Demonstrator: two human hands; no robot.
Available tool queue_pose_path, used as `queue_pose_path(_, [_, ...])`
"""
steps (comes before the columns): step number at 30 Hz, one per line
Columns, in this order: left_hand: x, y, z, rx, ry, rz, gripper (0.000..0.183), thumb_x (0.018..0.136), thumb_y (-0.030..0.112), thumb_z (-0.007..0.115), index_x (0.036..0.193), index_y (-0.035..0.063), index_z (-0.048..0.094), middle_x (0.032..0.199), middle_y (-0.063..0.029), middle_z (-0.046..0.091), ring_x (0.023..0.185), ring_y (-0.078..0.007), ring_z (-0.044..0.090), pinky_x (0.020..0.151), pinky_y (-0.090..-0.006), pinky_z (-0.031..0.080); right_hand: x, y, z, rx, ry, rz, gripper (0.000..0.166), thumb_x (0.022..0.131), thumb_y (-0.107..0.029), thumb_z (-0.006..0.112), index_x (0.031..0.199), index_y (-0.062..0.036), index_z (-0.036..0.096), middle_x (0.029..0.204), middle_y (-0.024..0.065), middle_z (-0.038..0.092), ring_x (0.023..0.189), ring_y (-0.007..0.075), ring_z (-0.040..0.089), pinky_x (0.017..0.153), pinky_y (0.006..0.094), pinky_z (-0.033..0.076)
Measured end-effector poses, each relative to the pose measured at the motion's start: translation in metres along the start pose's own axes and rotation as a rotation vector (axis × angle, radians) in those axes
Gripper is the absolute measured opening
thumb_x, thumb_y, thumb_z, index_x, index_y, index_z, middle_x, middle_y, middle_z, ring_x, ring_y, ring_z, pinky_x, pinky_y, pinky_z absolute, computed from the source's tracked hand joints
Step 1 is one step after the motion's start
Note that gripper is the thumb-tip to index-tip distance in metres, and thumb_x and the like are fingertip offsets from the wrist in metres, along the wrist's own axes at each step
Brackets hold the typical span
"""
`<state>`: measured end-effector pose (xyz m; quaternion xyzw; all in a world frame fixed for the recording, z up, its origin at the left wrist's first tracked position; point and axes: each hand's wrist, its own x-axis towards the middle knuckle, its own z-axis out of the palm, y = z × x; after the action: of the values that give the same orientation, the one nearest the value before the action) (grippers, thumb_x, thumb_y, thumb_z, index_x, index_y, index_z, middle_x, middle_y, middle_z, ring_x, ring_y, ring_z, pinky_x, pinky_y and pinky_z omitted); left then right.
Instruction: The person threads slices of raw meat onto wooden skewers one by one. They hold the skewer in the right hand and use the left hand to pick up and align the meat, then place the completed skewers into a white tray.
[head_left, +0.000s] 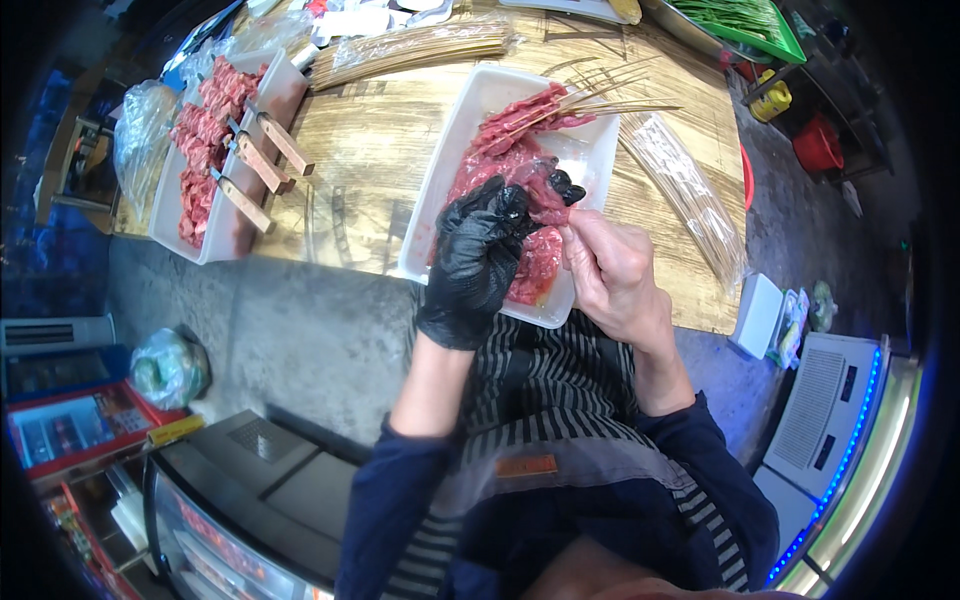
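Note:
My left hand (480, 255), in a black glove, grips a piece of raw red meat (541, 187) above a white plastic tub (433, 184). At the lower end of that piece, the thumb and fingertips of my bare right hand (611, 274) are pinched together. Whether a skewer is between them is hidden by the fingers. More raw meat (536, 274) lies in the tub under my hands. Across the tub's far end rest several threaded meat skewers (525, 116), their bare bamboo ends sticking out over the right rim.
Left on the wooden table (352, 165) stands a second tub (251, 225) of meat on wood-handled metal skewers (259, 161). Bundles of bamboo skewers lie behind (412, 49) and at right (682, 187). A green tray (787, 37) of green vegetables sits far right. A glass-fronted cabinet (247, 480) stands behind me.

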<state>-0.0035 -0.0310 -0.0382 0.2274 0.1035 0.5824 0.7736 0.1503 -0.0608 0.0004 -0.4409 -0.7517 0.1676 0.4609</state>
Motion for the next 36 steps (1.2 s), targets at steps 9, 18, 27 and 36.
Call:
queue_pose_path(9, [-0.007, -0.008, 0.0, 0.119, 0.104, -0.108, 0.021, 0.084, 0.002, 0.052, 0.104, 0.0001, 0.06, 0.097, -0.0072, 0.064, 0.092, -0.0162, 0.06, 0.086, -0.0293, 0.048, 0.004, -0.005, 0.002, -0.011, 0.018, -0.03, 0.009, 0.077, 0.008, 0.056, 0.077, 0.0022, 0.05, 0.062, 0.0154, 0.05, 0.052, 0.0319, 0.053, 0.047, 0.0379, 0.041])
queue_pose_path(18, [0.008, 0.004, 0.009, -0.458, -0.232, -0.165, 0.029, 0.094, 0.012, 0.047, 0.116, -0.0054, 0.053, 0.119, -0.0195, 0.058, 0.113, -0.0317, 0.055, 0.1, -0.0376, 0.043, -0.002, 0.003, -0.002, -0.049, -0.045, -0.063, 0.008, 0.08, 0.009, 0.054, 0.086, 0.0053, 0.055, 0.061, 0.0114, 0.051, 0.05, 0.0236, 0.054, 0.046, 0.0327, 0.041])
queue_pose_path(27, [-0.002, -0.003, -0.007, -0.089, -0.035, 0.011, 0.024, 0.087, 0.005, 0.052, 0.109, -0.0004, 0.06, 0.109, -0.0137, 0.063, 0.099, -0.0245, 0.062, 0.091, -0.0383, 0.05, -0.004, 0.005, -0.004, -0.051, -0.067, -0.061, 0.009, 0.082, 0.009, 0.052, 0.089, 0.0066, 0.057, 0.059, 0.0095, 0.051, 0.048, 0.0199, 0.054, 0.045, 0.0304, 0.04])
queue_pose_path(36, [-0.001, 0.005, 0.004, 0.785, 0.062, 0.188, 0.013, 0.081, -0.001, 0.058, 0.092, -0.0036, 0.064, 0.09, -0.0089, 0.065, 0.091, -0.0155, 0.061, 0.083, -0.0268, 0.048, -0.003, -0.003, -0.003, -0.008, -0.018, -0.004, 0.01, 0.077, 0.01, 0.056, 0.076, 0.0023, 0.049, 0.06, 0.0148, 0.046, 0.049, 0.0305, 0.052, 0.046, 0.0369, 0.039])
